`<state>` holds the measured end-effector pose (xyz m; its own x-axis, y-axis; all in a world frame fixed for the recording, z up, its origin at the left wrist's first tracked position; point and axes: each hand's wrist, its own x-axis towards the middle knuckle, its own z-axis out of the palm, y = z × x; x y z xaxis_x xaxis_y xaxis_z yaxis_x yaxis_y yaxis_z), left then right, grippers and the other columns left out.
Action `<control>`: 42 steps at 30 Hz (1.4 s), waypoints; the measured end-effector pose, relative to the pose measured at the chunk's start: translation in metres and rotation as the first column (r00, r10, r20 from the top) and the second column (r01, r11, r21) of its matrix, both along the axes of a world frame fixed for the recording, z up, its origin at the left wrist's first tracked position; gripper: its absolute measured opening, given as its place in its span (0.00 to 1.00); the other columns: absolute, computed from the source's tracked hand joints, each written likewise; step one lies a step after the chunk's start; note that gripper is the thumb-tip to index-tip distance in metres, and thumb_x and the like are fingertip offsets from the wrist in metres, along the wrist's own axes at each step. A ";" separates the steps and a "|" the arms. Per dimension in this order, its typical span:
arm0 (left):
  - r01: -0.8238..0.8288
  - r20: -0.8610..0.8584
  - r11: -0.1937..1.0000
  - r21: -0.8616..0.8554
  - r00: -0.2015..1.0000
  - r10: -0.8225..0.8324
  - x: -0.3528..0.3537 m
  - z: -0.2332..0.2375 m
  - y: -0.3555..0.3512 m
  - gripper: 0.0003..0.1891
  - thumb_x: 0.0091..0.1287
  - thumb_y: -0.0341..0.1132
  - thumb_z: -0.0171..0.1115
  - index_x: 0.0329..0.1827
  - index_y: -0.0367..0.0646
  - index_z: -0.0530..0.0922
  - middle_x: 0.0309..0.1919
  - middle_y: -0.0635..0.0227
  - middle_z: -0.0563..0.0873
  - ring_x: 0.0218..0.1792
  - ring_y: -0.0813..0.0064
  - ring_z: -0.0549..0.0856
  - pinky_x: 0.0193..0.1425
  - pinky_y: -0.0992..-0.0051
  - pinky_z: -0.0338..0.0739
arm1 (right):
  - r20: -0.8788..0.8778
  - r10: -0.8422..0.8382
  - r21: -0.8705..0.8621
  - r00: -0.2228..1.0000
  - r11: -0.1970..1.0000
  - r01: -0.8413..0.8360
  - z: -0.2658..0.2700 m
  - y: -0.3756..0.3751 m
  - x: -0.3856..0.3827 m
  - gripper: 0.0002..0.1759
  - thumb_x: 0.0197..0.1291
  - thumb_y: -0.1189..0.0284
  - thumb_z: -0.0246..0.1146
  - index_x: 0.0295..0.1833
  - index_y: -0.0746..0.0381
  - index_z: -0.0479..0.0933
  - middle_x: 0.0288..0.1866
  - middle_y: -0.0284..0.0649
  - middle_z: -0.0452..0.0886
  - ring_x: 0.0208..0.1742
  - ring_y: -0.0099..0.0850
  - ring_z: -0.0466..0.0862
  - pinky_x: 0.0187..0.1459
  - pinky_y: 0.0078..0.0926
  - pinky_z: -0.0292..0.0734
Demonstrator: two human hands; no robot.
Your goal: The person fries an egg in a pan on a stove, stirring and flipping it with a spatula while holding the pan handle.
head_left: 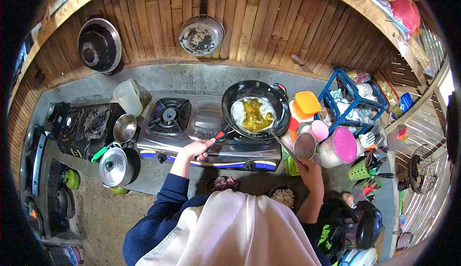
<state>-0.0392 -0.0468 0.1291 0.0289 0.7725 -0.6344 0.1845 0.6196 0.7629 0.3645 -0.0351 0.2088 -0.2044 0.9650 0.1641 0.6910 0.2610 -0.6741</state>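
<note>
A black wok [256, 90] sits tilted on the right burner. In it lies white food with frilly edges, like a frying egg [238, 111], and yellow oil pools over its middle. My left hand [196, 151] is closed around the wok's red and black handle [219, 136]. Closed fingers of my right hand [309, 172] grip a long-handled spatula [287, 148], whose far end meets the near edge of the wok. The spatula's head is too small to make out against the food.
The gas stove's [206, 117] left burner [169, 115] is bare. Left of it stand a lidded pot [115, 165], a steel pan [125, 127] and a pale jug [128, 98]. Orange [307, 103] and pink containers [344, 145] and a blue rack [353, 98] crowd the right.
</note>
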 end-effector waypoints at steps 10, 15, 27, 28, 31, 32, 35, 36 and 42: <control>0.004 0.004 1.000 0.026 1.000 -0.004 0.000 -0.012 0.000 0.23 0.65 0.61 0.46 0.33 0.49 0.70 0.11 0.78 0.66 0.09 0.88 0.62 0.10 0.85 0.55 | 0.063 0.010 -0.039 0.998 0.999 -0.008 -0.038 0.035 -0.034 0.15 0.55 0.74 0.60 0.49 0.63 0.76 0.29 0.45 0.80 0.28 0.30 0.78 0.34 0.27 0.73; 0.017 0.001 0.999 0.039 1.000 -0.017 -0.001 -0.009 0.000 0.24 0.65 0.59 0.47 0.36 0.42 0.69 0.11 0.75 0.68 0.08 0.86 0.64 0.09 0.83 0.57 | -0.073 0.190 0.179 0.979 0.968 -0.175 -0.065 0.054 -0.057 0.18 0.55 0.75 0.58 0.53 0.61 0.72 0.37 0.51 0.79 0.38 0.42 0.81 0.42 0.31 0.74; 0.006 -0.013 0.998 0.057 1.000 -0.005 0.002 -0.006 -0.002 0.24 0.65 0.60 0.46 0.30 0.46 0.71 0.10 0.77 0.68 0.08 0.87 0.64 0.09 0.84 0.56 | -0.177 0.129 0.015 0.976 0.992 -0.128 -0.089 0.071 -0.092 0.21 0.56 0.75 0.58 0.57 0.62 0.68 0.45 0.55 0.78 0.49 0.45 0.79 0.49 0.32 0.72; 0.006 -0.012 0.998 0.058 1.000 -0.006 0.001 -0.006 -0.002 0.24 0.65 0.60 0.46 0.30 0.46 0.71 0.10 0.77 0.68 0.08 0.87 0.64 0.09 0.84 0.56 | -0.226 0.130 -0.005 0.965 0.991 -0.135 -0.095 0.071 -0.088 0.21 0.56 0.76 0.58 0.57 0.62 0.68 0.45 0.54 0.78 0.49 0.43 0.79 0.49 0.30 0.72; 0.016 -0.007 0.998 0.057 1.000 -0.016 0.001 -0.005 -0.002 0.24 0.65 0.60 0.46 0.30 0.46 0.71 0.10 0.77 0.68 0.08 0.87 0.64 0.09 0.84 0.56 | -0.290 0.137 -0.005 0.947 0.989 -0.144 -0.102 0.066 -0.071 0.20 0.57 0.77 0.57 0.57 0.62 0.69 0.41 0.44 0.78 0.36 0.30 0.76 0.37 0.23 0.71; 0.017 0.005 0.999 0.039 1.000 -0.017 0.001 -0.004 -0.001 0.23 0.65 0.59 0.46 0.34 0.45 0.70 0.10 0.76 0.68 0.08 0.86 0.64 0.09 0.84 0.57 | -0.306 0.146 0.016 0.941 0.989 -0.148 -0.101 0.064 -0.067 0.20 0.58 0.78 0.56 0.58 0.61 0.69 0.36 0.36 0.77 0.23 0.19 0.73 0.24 0.16 0.70; 0.015 0.008 0.999 0.035 1.000 -0.016 0.002 -0.002 -0.001 0.23 0.66 0.58 0.46 0.34 0.44 0.70 0.10 0.75 0.68 0.07 0.86 0.64 0.09 0.83 0.57 | -0.263 0.072 0.023 0.962 0.997 -0.068 -0.079 0.046 -0.054 0.18 0.56 0.79 0.57 0.54 0.64 0.71 0.43 0.49 0.79 0.45 0.37 0.80 0.47 0.27 0.72; 0.010 0.000 0.999 0.047 1.000 -0.010 0.002 -0.003 -0.002 0.23 0.66 0.58 0.46 0.30 0.45 0.70 0.10 0.76 0.68 0.08 0.86 0.64 0.09 0.83 0.56 | -0.198 0.117 0.166 0.973 0.983 -0.084 -0.076 0.042 -0.046 0.17 0.56 0.78 0.56 0.53 0.64 0.72 0.43 0.49 0.79 0.45 0.37 0.80 0.47 0.28 0.72; -0.003 0.004 0.996 0.091 1.000 0.003 0.004 -0.005 -0.002 0.23 0.67 0.55 0.46 0.29 0.43 0.68 0.09 0.75 0.67 0.07 0.85 0.64 0.08 0.82 0.56 | -0.167 -0.022 -0.046 0.986 0.999 0.015 -0.040 0.013 -0.014 0.16 0.57 0.77 0.56 0.52 0.65 0.73 0.45 0.48 0.79 0.46 0.35 0.80 0.48 0.28 0.72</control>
<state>-0.0351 -0.0488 0.1245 0.0286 0.8271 -0.5613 0.1796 0.5481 0.8169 0.3507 -0.0218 0.1688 -0.1598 0.9754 0.1519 0.5715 0.2168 -0.7914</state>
